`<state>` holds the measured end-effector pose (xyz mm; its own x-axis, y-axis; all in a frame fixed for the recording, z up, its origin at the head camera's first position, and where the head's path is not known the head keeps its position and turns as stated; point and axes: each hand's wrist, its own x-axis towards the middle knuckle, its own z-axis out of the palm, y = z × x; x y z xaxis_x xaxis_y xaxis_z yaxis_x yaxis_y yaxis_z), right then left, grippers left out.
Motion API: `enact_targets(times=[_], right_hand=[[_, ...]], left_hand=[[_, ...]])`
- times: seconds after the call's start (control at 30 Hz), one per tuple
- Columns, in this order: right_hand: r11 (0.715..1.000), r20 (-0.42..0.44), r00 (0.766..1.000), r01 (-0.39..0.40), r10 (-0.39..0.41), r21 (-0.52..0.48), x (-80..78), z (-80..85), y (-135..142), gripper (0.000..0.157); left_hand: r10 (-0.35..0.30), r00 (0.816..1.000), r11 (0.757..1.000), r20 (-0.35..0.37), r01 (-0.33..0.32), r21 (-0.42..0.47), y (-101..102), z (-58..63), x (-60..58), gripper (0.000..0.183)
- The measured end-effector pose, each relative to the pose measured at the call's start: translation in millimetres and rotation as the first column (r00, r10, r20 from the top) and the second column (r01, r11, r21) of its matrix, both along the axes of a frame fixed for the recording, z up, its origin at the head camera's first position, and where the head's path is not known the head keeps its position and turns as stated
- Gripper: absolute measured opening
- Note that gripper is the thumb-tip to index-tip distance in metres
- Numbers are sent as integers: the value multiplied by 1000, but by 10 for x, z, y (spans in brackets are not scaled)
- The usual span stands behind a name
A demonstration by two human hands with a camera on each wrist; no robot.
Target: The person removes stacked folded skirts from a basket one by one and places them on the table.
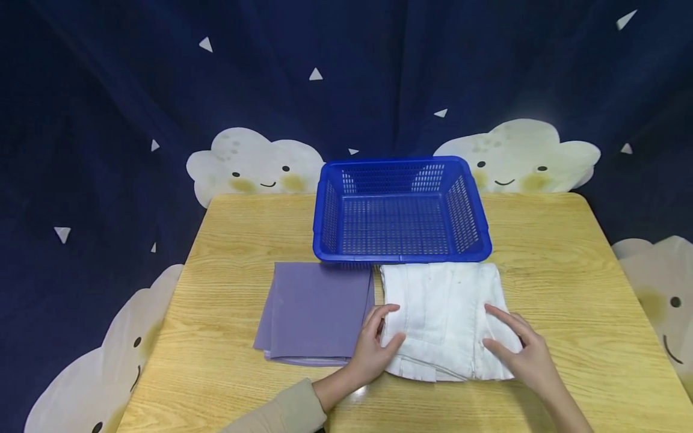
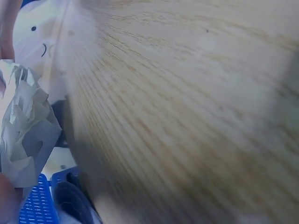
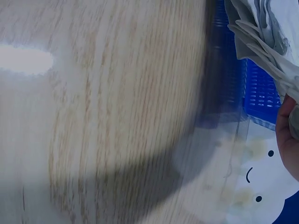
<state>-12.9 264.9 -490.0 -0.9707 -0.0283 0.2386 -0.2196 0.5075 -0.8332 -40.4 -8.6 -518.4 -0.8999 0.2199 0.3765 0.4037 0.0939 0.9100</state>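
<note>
A folded white cloth [image 1: 441, 307] with seam lines and several layers along its near edge lies in front of a blue basket. My left hand [image 1: 376, 346] grips its left side, index finger and thumb over the top. On the opposite side my right hand [image 1: 522, 349] holds the cloth in much the same way. The right wrist view shows the stacked layers of the cloth [image 3: 266, 37] edge-on, with fingers [image 3: 286, 126] at its side. In the left wrist view the crumpled cloth edge [image 2: 30, 126] shows at the far left. Beside the left hand lies a folded purple cloth [image 1: 319, 310].
The blue plastic basket [image 1: 402, 258], with mesh walls and nothing inside, stands at the back of the wooden table [image 1: 216, 300]. Behind the table hangs a dark blue curtain [image 1: 379, 72] printed with clouds and white triangles.
</note>
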Motion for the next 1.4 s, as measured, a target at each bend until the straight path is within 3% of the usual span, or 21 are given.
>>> enact_targets(times=[0.2,0.3,0.5,0.83,1.07,1.4], right_hand=[[1000,32,1000,2,-2,-13,-25,-58,8,61],[1000,49,999,4,-3,-9,-43,-84,15,60],[1000,92,996,1,-2,2,-71,-102,21,59],[1000,94,996,-11,10,13,-133,-154,19,57],[1000,114,993,-23,24,-14,-176,-230,43,57],[999,161,987,-11,5,37,-206,-286,71,55]], left_hand=[[2,999,1000,-39,-1,10,-10,211,11,48],[-2,1000,1000,-26,2,-2,-16,248,5,48],[3,1000,1000,-5,-3,-10,-11,212,-21,49],[11,993,1000,115,-7,-30,1,136,-48,49],[27,988,998,153,-19,-54,20,127,-72,49],[64,983,996,173,-52,-70,66,94,-107,50]])
